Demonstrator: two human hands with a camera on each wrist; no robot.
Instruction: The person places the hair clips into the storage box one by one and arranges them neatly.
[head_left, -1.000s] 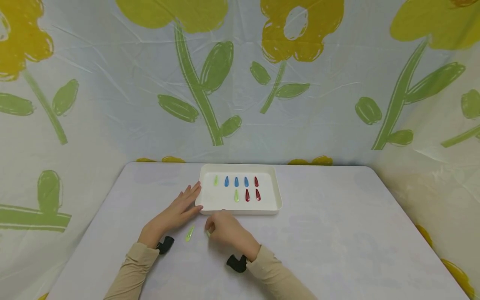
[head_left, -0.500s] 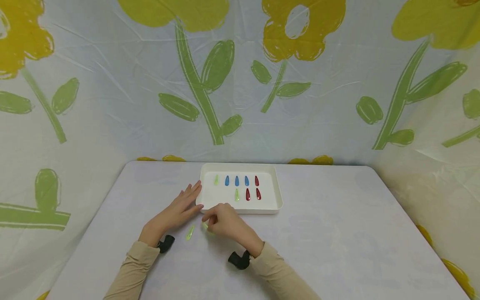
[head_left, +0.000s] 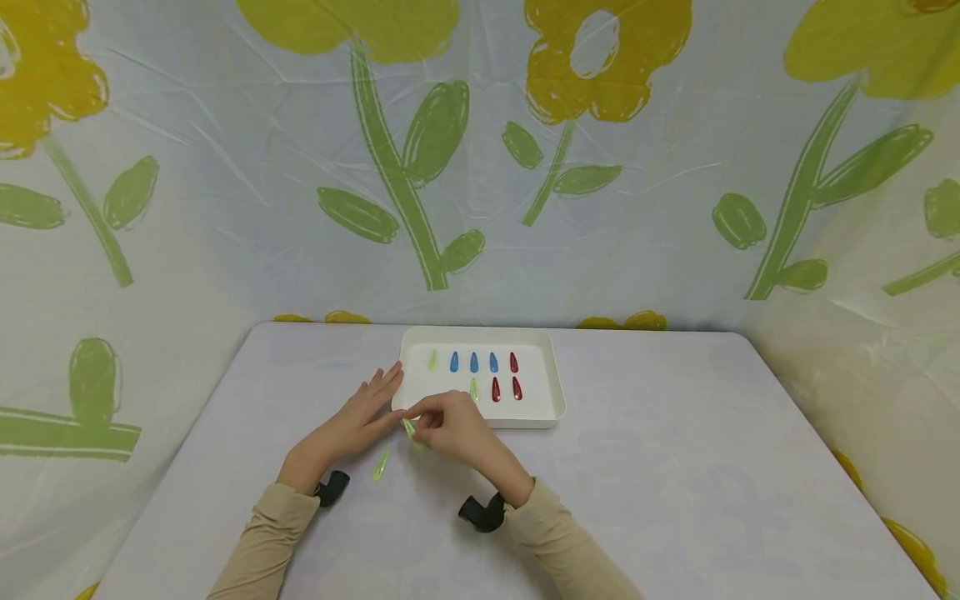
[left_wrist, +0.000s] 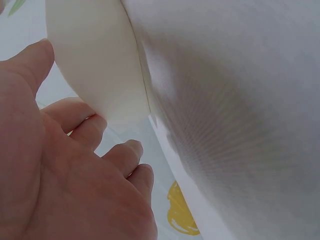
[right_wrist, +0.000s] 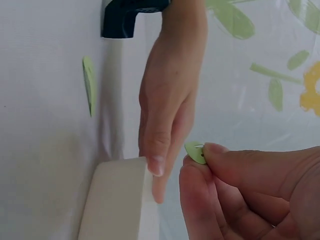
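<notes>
My right hand pinches a light green snap hair clip between thumb and fingertips, lifted by the front left corner of a white tray. Fingers fairly straight, my left hand rests against the tray's left side; the left wrist view shows its fingertips touching the tray wall. Inside the tray, the back row has a green clip, several blue clips and a red clip. A green clip and two red clips form the front row.
Another green hair clip lies on the pale tabletop, in front of the tray and near the left wrist. Black wrist cameras are worn on both wrists. A flower-printed cloth hangs behind the table.
My right hand has picked the green clip up off the table and moved it up and forward to the tray's front left corner. The left hand has stayed put.
</notes>
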